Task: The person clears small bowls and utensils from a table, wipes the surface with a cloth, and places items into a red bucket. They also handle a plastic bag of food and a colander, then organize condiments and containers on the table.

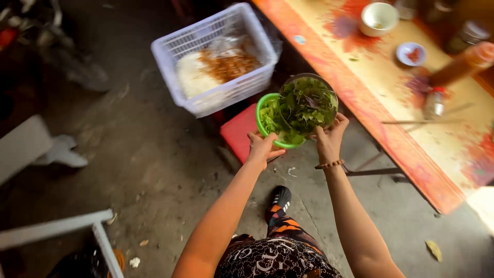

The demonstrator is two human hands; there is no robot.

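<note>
Hands first, as I watch from my end: my left hand (261, 148) curls shut on the near rim of the green colander (263, 114), fingers wrapped beneath it. My right hand (331, 135) clamps the edge of the metal bowl (309, 78), thumb over the rim, a beaded bracelet (329, 164) on that wrist. Leafy greens (301, 107) fill both vessels, which overlap and are held in the air above a red stool (237, 132). Behind sits a white plastic basket (216, 54); the painted table (401, 98) stands just to the right.
</note>
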